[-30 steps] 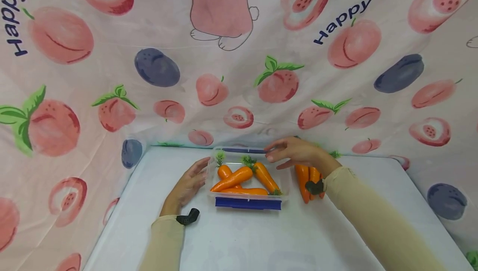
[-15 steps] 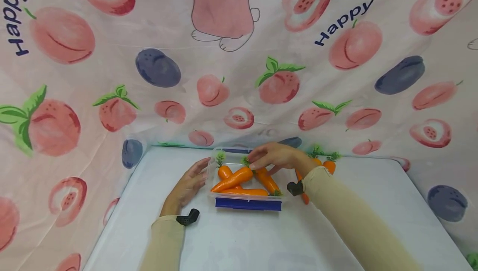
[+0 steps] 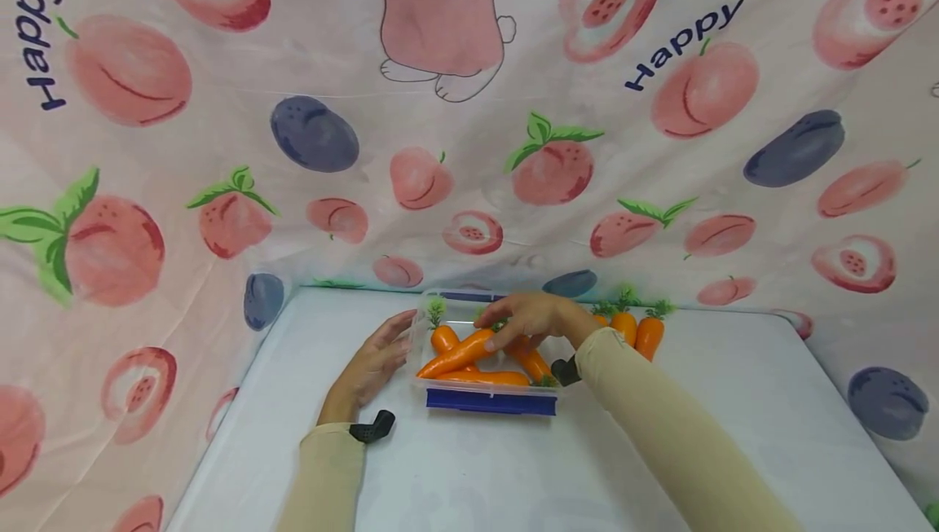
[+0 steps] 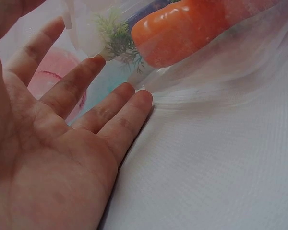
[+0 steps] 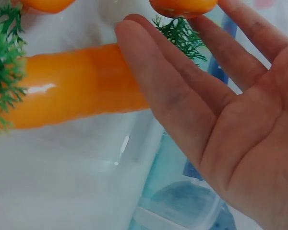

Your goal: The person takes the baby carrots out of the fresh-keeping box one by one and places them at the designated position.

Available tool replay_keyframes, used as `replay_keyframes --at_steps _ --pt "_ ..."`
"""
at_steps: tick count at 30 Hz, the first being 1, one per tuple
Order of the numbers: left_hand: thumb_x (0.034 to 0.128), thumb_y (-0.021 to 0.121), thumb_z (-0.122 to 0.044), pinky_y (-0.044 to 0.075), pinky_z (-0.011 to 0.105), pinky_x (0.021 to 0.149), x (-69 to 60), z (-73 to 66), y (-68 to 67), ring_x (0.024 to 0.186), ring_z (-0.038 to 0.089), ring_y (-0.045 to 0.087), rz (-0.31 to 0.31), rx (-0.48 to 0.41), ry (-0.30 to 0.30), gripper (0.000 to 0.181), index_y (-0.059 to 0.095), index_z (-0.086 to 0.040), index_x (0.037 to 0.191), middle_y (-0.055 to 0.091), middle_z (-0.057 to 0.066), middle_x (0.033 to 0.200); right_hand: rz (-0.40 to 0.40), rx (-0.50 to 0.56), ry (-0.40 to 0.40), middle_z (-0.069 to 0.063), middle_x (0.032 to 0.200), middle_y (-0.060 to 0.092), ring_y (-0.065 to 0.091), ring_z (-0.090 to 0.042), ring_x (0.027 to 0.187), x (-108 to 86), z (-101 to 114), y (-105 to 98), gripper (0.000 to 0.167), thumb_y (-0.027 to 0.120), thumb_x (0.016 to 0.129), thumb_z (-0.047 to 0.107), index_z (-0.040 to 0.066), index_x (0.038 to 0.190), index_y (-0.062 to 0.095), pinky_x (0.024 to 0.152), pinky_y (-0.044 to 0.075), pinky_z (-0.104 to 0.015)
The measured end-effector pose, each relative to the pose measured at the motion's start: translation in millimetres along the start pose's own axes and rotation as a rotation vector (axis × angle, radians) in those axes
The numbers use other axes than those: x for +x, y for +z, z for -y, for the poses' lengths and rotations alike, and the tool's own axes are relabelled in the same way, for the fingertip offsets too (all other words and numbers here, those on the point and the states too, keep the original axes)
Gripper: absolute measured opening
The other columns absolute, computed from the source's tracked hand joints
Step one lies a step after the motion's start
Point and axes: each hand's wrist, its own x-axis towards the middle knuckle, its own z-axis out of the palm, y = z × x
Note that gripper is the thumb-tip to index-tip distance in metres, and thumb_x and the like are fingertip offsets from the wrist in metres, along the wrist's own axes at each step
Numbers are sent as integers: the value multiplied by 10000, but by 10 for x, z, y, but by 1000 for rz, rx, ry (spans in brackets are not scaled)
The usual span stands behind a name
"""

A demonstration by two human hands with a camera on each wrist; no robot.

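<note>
A clear plastic box [image 3: 421, 353] with blue clip flaps holds several orange toy carrots with green tops. My left hand [image 3: 372, 365] is at the box's left side, fingers spread and straight. In the left wrist view, fingertips [image 4: 143, 98] lie at the clear wall, with a carrot [image 4: 177, 36] seen through it. My right hand [image 3: 535, 318] reaches into the box from above, its fingers extended over the top end of a slanted carrot [image 3: 456, 355]. Under that hand lies another carrot [image 3: 533, 365], partly covered. The right wrist view shows the thumb [image 5: 149, 57] in front of a carrot [image 5: 77, 86].
Several more carrots [image 3: 649, 336] lie on the white table [image 3: 469, 475] right of the box, partly behind the right sleeve. A blue flap [image 3: 490, 402] hangs on the box's front. A cloth [image 3: 469, 149] printed with peaches rises behind the table.
My right hand has moved left and lower, from above the box's right rim to the carrots inside. Carrots outside the box show more at their tops. The left hand has stayed put.
</note>
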Motion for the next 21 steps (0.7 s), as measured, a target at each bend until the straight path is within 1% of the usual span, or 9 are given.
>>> replay_keyframes --at_steps 3,9,14,21 --pt "1039 533 -140 181 621 1247 -4 -8 10 1570 374 182 -4 -1 -1 569 369 -220 1578 235 58 1696 16 23 4 -37 1439 577 646 -329 1171 38 -19 20 559 847 831 344 244 1345 653 929 595 -476" --pt "1033 552 -149 169 621 1250 -10 -18 24 1570 359 190 -20 -6 -14 570 384 -234 1571 255 37 1688 47 81 18 -47 1304 633 655 -327 1110 114 -54 56 543 833 850 323 229 1350 643 917 598 -480" --pt "1028 565 -157 165 626 1249 -12 -19 36 1571 354 189 -21 -14 -22 571 395 -243 1566 259 28 1685 71 119 21 -62 1290 617 670 -355 1083 171 -82 76 531 821 864 318 215 1353 639 879 610 -483" --pt "1024 564 -138 164 620 1251 -6 -15 12 1570 356 186 -21 -23 -15 568 406 -243 1560 260 30 1683 83 115 26 -72 1271 627 687 -359 1077 195 -43 92 473 780 905 314 209 1347 646 858 617 -474"
